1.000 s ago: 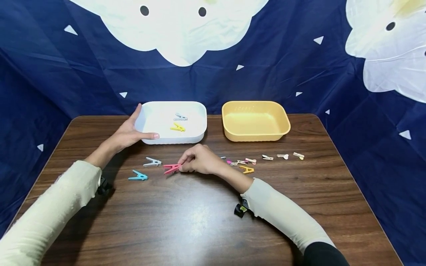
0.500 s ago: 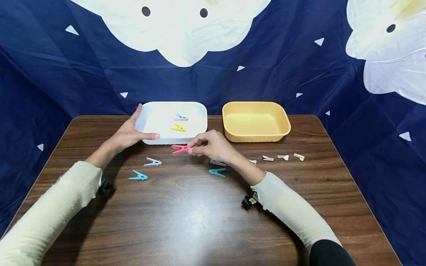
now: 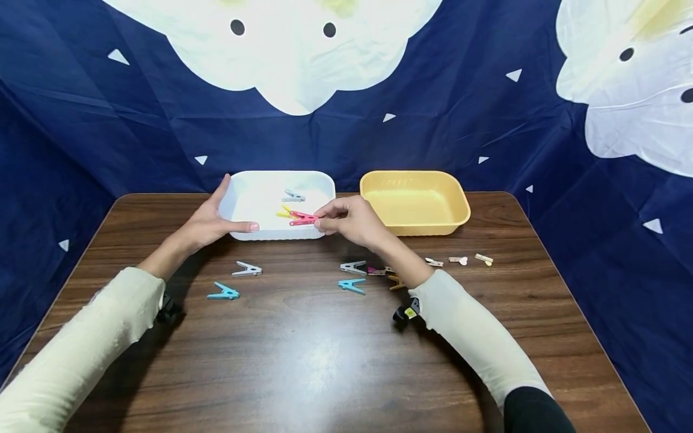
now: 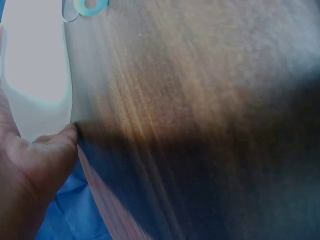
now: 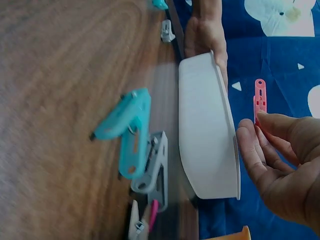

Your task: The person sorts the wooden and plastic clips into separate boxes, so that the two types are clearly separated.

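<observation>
My right hand (image 3: pixel 352 222) pinches a red-pink plastic clothespin (image 3: pixel 304 218) by one end, over the front right part of the white basin (image 3: pixel 287 233). In the right wrist view the clothespin (image 5: pixel 260 95) stands out past the thumb and fingertips, above the basin's rim. A yellow clothespin (image 3: pixel 284 213), partly covered by the pink one, and a pale blue-grey clothespin (image 3: pixel 293 196) lie inside the basin. My left hand (image 3: pixel 206 225) rests against the basin's left end, its thumb stretched along the front rim and its fingers extended at the back corner.
A yellow basin (image 3: pixel 417 230) stands to the right. On the wooden table lie grey clothespins (image 3: pixel 247 269), blue clothespins (image 3: pixel 352 286) and an orange clothespin (image 3: pixel 397 282). Several small wooden pegs (image 3: pixel 458 260) lie farther right, some hidden by the right forearm.
My right hand has lifted the pink clothespin off the table's middle and carried it back and right, over the white basin. The left hand has stayed at the basin.
</observation>
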A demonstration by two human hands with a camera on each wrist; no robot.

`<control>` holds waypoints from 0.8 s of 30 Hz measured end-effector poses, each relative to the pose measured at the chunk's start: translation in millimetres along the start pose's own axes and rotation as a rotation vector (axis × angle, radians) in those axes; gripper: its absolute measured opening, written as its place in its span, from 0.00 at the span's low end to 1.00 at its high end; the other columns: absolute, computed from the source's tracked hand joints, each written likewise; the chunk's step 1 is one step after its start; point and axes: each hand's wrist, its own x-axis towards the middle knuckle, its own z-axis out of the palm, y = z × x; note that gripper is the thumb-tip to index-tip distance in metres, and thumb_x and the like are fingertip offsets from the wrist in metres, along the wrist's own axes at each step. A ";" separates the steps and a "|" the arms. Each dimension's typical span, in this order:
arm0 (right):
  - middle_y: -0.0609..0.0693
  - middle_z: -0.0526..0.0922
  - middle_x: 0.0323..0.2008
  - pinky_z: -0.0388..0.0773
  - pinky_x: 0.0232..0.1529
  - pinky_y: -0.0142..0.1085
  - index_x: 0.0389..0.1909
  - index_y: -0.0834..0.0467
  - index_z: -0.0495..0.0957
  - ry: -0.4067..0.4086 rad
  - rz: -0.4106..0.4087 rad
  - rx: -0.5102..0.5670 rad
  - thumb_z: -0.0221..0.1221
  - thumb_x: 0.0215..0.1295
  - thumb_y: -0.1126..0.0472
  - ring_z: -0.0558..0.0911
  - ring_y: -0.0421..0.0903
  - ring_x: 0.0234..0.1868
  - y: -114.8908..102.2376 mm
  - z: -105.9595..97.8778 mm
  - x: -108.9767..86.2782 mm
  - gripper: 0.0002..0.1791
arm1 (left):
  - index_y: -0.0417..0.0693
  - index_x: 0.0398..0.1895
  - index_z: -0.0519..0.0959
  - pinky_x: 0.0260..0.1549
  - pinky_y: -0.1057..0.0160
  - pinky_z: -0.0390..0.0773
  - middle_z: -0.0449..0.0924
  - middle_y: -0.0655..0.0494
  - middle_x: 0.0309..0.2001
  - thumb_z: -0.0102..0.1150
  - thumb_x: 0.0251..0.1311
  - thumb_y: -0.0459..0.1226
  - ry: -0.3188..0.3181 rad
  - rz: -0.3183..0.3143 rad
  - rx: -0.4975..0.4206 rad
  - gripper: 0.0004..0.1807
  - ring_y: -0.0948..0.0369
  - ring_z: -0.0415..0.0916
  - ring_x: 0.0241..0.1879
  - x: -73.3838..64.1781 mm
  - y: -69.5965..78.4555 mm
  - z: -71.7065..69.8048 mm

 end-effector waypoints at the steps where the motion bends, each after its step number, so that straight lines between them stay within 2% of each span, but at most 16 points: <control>1: 0.57 0.94 0.37 0.90 0.57 0.66 0.47 0.67 0.93 0.011 0.002 0.012 0.73 0.73 0.70 0.93 0.53 0.38 0.3 -1.6 2.0 0.06 | 0.66 0.92 0.20 0.91 0.34 0.36 0.21 0.56 0.94 0.88 0.60 0.50 0.001 0.001 0.001 0.84 0.46 0.24 0.94 0.0 0.0 0.2; 4: 0.55 0.92 0.36 0.89 0.59 0.66 0.48 0.69 0.92 0.040 0.022 0.053 0.72 0.72 0.73 0.90 0.43 0.35 0.7 -6.7 8.2 0.07 | 0.67 0.92 0.19 0.91 0.34 0.36 0.20 0.55 0.94 0.87 0.60 0.49 -0.001 0.002 0.005 0.84 0.46 0.23 0.94 -1.2 1.1 0.6; 7: 0.53 0.91 0.35 0.88 0.60 0.65 0.49 0.71 0.92 0.062 0.045 0.085 0.72 0.72 0.74 0.88 0.38 0.34 0.9 -11.2 15.2 0.08 | 0.66 0.91 0.19 0.91 0.34 0.36 0.20 0.55 0.94 0.87 0.61 0.50 -0.003 0.005 0.012 0.83 0.45 0.23 0.94 -2.5 2.1 0.3; 14: 0.56 0.93 0.36 0.90 0.60 0.63 0.49 0.70 0.92 0.096 0.050 0.063 0.72 0.72 0.73 0.89 0.41 0.34 1.3 -16.3 31.0 0.08 | 0.68 0.91 0.19 0.91 0.32 0.37 0.20 0.57 0.94 0.87 0.61 0.52 0.000 0.010 0.014 0.83 0.46 0.23 0.94 -4.0 3.2 -0.1; 20: 0.57 0.94 0.37 0.94 0.46 0.40 0.46 0.68 0.93 0.124 0.067 0.037 0.73 0.72 0.71 0.89 0.41 0.34 0.4 -15.1 41.6 0.06 | 0.68 0.91 0.19 0.91 0.32 0.37 0.20 0.56 0.94 0.87 0.61 0.52 0.002 0.004 0.019 0.83 0.45 0.23 0.94 -3.7 1.2 0.0; 24: 0.57 0.95 0.39 0.94 0.45 0.36 0.46 0.66 0.93 0.132 0.095 0.029 0.73 0.72 0.70 0.90 0.41 0.35 -1.2 -14.4 46.2 0.06 | 0.67 0.91 0.19 0.91 0.32 0.37 0.20 0.56 0.94 0.87 0.61 0.51 0.000 0.003 0.017 0.83 0.45 0.23 0.94 -3.1 0.9 0.5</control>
